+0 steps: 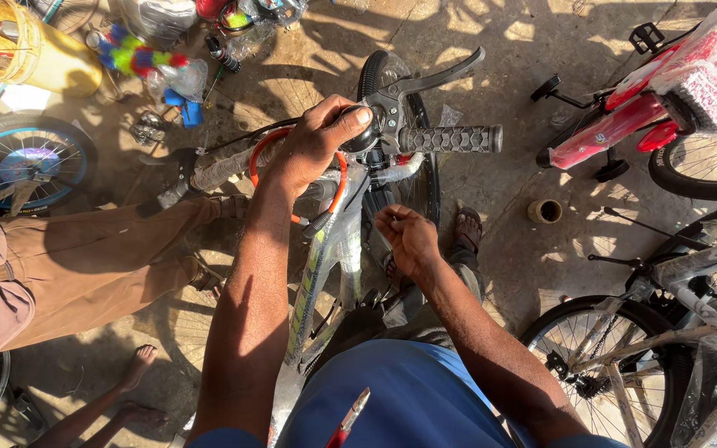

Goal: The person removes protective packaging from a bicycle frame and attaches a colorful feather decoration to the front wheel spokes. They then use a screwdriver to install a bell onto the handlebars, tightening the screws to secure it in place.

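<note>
A bicycle stands in front of me with its frame (317, 282) wrapped in clear plastic and a black front tyre (373, 73). My left hand (313, 141) grips the handlebar at its middle, the thumb pressed on a black round bell (364, 134) beside the brake lever (437, 76). The black rubber grip (454, 138) sticks out to the right of that hand. An orange cable (263, 148) loops under my left wrist. My right hand (407, 239) hovers lower beside the frame, fingers pinched together on something too small to make out.
Another person in brown trousers (85, 265) stands at the left, bare feet (139, 365) below. A red bicycle (624, 116) lies at upper right, another wrapped bicycle (674, 332) at lower right. A yellow container (31, 50) and bagged parts (159, 62) sit at upper left. A small tape roll (545, 211) lies on the ground.
</note>
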